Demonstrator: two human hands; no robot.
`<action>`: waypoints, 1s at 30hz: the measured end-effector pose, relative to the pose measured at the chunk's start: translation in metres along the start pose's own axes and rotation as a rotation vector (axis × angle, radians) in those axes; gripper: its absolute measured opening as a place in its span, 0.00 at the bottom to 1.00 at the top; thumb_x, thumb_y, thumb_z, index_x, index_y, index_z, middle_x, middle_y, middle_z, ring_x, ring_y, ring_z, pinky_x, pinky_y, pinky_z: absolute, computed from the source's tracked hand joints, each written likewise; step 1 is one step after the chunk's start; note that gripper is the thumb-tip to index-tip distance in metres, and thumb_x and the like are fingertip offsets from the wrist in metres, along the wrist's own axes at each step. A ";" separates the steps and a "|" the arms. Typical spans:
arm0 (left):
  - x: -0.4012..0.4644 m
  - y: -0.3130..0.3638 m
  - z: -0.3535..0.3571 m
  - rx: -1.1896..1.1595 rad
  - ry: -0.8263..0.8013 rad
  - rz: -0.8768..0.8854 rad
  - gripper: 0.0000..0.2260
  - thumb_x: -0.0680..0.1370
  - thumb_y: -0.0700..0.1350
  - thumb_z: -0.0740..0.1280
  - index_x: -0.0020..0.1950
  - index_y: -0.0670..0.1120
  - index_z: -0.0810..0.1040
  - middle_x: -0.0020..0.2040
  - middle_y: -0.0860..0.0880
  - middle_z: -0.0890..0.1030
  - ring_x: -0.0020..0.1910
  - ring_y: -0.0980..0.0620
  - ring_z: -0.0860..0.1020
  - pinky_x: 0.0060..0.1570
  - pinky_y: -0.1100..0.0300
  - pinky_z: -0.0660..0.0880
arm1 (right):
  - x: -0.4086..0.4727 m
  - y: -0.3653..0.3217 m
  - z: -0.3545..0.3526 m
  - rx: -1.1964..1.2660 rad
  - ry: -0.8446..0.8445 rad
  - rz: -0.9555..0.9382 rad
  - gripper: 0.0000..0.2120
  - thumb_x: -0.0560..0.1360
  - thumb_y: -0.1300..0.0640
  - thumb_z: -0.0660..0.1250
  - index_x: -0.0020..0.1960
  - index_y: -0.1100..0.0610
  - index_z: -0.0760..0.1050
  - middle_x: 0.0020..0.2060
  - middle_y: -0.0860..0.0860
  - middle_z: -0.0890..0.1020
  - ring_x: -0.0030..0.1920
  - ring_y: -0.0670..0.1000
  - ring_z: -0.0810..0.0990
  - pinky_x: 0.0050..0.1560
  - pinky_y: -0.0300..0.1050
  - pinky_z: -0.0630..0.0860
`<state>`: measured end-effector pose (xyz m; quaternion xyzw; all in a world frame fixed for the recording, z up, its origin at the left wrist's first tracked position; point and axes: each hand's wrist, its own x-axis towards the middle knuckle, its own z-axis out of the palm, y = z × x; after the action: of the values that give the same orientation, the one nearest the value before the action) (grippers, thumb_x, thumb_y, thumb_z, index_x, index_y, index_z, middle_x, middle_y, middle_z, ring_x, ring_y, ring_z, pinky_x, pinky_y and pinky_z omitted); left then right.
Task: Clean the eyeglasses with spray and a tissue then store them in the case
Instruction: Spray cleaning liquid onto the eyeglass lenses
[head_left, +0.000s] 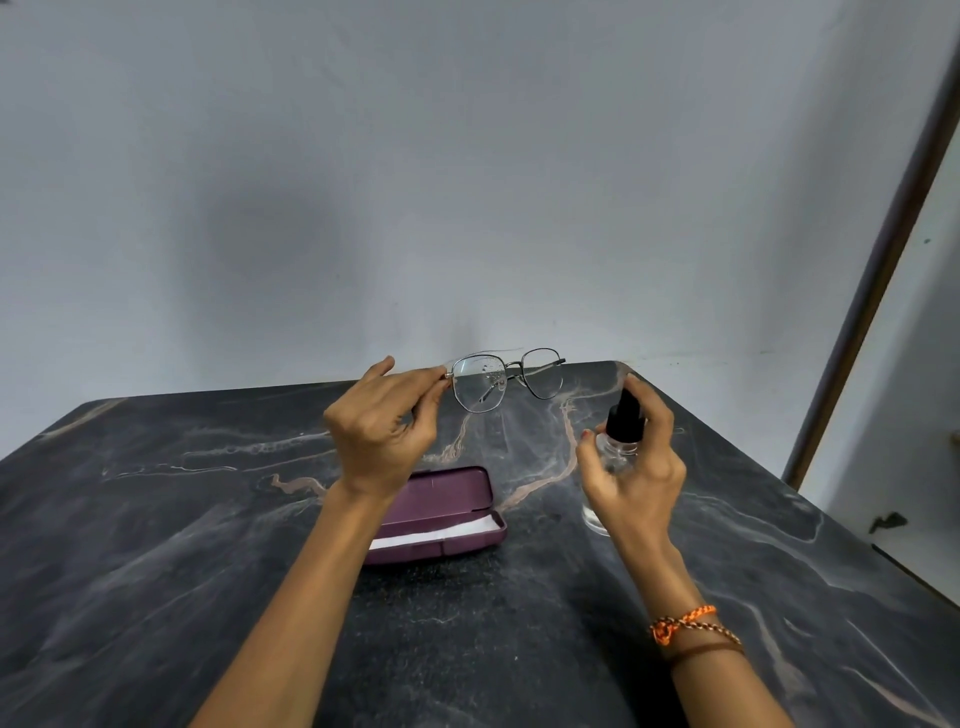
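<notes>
My left hand (382, 423) pinches the left hinge of thin metal-framed eyeglasses (506, 379) and holds them up over the far part of the table. Small droplets speckle the left lens. My right hand (631, 467) grips a small clear spray bottle (621, 431) with a black pump top, index finger resting on the top, nozzle facing the glasses. A purple eyeglass case (447, 512) lies open on the table below my left wrist, with a white tissue (441, 535) lying in its lower half.
The dark marble table (208, 545) ends against a grey wall at the back. A brown door frame (878, 270) runs along the right side past the table's right edge. A clear round cap (595, 519) sits on the table beneath my right hand.
</notes>
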<state>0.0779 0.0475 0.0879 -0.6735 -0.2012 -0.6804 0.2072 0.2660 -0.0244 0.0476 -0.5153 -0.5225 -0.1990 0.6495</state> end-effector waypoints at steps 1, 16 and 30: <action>0.000 0.001 0.000 -0.002 -0.004 0.003 0.06 0.70 0.37 0.69 0.37 0.35 0.83 0.32 0.42 0.83 0.31 0.48 0.82 0.44 0.47 0.77 | 0.000 0.000 0.000 0.010 -0.003 0.005 0.28 0.64 0.65 0.68 0.61 0.54 0.64 0.36 0.51 0.78 0.31 0.47 0.75 0.33 0.35 0.71; -0.001 0.003 0.000 -0.032 0.011 -0.052 0.06 0.70 0.38 0.69 0.37 0.34 0.82 0.33 0.40 0.83 0.35 0.53 0.80 0.44 0.48 0.77 | -0.003 0.018 0.004 0.025 0.082 0.157 0.31 0.66 0.60 0.66 0.65 0.48 0.59 0.39 0.53 0.80 0.30 0.49 0.75 0.36 0.23 0.67; 0.007 -0.006 -0.007 -0.209 0.096 -0.426 0.08 0.67 0.31 0.73 0.45 0.31 0.80 0.41 0.44 0.80 0.36 0.56 0.79 0.42 0.74 0.75 | -0.022 0.046 0.018 -0.154 -0.055 0.301 0.38 0.67 0.56 0.73 0.69 0.49 0.54 0.45 0.54 0.81 0.36 0.55 0.79 0.38 0.41 0.67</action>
<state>0.0686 0.0486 0.0944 -0.6005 -0.2569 -0.7572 -0.0024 0.2857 0.0030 0.0057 -0.6411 -0.4403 -0.1246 0.6161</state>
